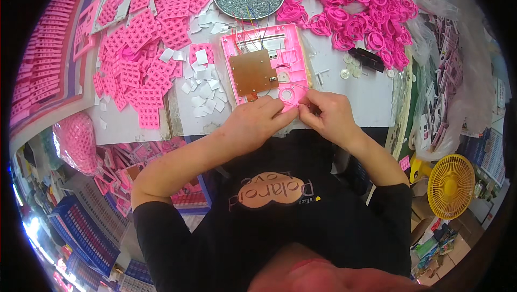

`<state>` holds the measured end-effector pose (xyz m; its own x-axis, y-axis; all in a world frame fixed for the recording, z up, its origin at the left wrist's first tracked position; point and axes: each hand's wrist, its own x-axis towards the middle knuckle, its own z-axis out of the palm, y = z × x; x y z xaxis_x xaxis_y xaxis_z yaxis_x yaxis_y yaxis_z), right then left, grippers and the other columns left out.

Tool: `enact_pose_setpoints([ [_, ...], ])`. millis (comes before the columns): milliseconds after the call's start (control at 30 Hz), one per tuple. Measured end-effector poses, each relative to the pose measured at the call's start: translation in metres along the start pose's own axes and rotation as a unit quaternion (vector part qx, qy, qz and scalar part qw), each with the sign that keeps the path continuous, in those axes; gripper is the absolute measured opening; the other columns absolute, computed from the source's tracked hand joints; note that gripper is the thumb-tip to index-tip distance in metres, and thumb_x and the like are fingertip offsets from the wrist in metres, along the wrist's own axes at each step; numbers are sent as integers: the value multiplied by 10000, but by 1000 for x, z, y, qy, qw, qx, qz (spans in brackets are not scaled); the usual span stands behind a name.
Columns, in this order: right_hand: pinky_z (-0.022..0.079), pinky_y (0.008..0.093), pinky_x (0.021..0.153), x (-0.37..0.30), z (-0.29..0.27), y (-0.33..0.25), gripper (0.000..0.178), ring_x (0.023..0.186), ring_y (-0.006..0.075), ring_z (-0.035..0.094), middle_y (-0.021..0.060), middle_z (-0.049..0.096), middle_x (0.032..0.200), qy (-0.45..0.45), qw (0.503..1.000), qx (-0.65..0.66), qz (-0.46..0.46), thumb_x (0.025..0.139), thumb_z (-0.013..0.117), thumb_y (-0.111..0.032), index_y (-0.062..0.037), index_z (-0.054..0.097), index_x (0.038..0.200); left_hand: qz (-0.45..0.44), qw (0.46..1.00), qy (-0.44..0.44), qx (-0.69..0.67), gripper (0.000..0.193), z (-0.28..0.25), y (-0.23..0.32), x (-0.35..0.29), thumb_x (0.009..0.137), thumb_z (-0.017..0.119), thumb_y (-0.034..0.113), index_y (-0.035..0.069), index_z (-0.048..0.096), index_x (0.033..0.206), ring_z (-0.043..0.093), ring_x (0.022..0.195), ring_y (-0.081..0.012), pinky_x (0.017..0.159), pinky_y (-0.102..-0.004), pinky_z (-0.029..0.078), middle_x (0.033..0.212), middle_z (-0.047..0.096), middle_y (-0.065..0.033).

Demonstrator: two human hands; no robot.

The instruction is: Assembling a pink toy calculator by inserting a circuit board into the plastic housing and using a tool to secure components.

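A pink plastic casing (299, 71) lies on the table in front of me, its inside facing up. A brown circuit board (251, 71) rests on it, with thin colored wires running from the board's far side. My left hand (253, 122) is closed at the casing's near edge, its fingertips by the round ring-shaped opening. At the near right corner my right hand (329, 113) pinches with thumb and forefinger. Whatever lies between those fingertips is too small to make out. Both hands' fingertips nearly meet at that corner.
Behind the casing stands a round tray (216, 2) of small metal screws. Pink keypads (142, 76) and white paper squares (202, 95) lie left; pink ring parts (350, 1) are heaped right. Near them are clear discs (353, 68) and a black part (366, 59). A yellow fan (451, 186) stands low right.
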<state>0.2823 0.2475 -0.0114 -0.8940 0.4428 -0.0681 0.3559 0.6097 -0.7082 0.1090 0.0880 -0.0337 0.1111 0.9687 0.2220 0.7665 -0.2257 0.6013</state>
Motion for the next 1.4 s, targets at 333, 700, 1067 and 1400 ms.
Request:
enact_pose_setpoints([
  [333,472,288,562,6,-20,9,124,562,120,588,67,639,646,-130,968,169,131,879,697,-111,-23,689,966,8,998,-39,43,582,-2,4,4,777,620,52,94,602,1357,594,856,-233,694,-339,534,1004,591,-48],
  [700,467,276,512,21,-26,2,96,523,101,600,52,650,630,-208,929,234,198,898,643,-88,-20,598,847,25,992,-85,91,634,-1,8,8,765,632,80,27,560,1394,557,903,-202,717,-304,527,1018,569,-33],
  [1067,521,453,584,127,-5,-24,338,625,331,673,160,671,681,29,968,-239,-69,863,687,-351,-19,700,804,-58,976,208,8,306,-24,-16,7,784,659,-15,30,640,1086,622,866,-364,739,-423,516,946,634,-135],
  [1400,547,503,650,146,20,-33,299,724,385,696,183,697,741,20,976,-208,-52,806,722,-337,-39,708,801,-226,918,321,58,221,-62,-78,42,823,682,134,21,665,1013,629,949,-361,822,-451,507,944,644,-175],
])
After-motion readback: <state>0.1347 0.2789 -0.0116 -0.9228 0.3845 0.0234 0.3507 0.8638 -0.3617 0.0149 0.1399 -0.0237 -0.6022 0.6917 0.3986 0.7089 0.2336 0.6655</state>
